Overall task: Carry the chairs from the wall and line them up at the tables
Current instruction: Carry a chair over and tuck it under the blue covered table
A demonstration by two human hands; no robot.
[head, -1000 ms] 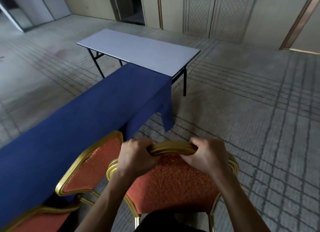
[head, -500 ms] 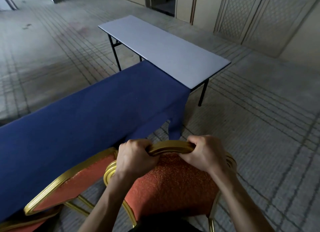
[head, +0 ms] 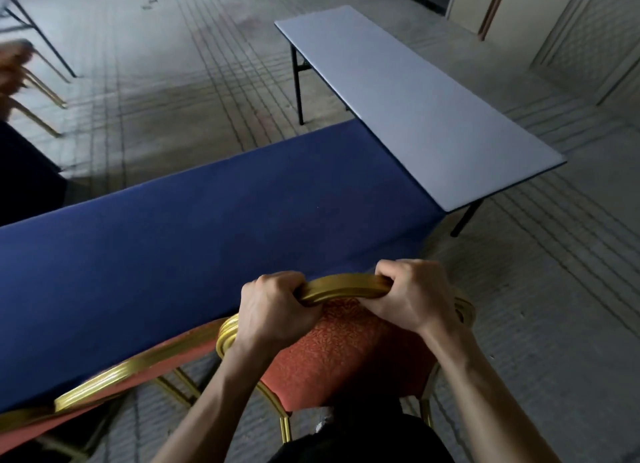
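The blue-covered table point(head: 207, 241) ran across the view and blocked the way ahead. A bare grey table point(head: 415, 109) stood at its right end, angling away. Along its near edge, a second chair point(head: 114, 376) sat tucked close on the left. The held chair point(head: 346, 351) stood just beside that chair, with its back near the same edge. The left hand point(head: 277, 310) and right hand point(head: 412, 296) had fingers wrapped tightly round its gold top rail. Blurred chairs point(head: 17, 67) stood well beyond the table's left end.
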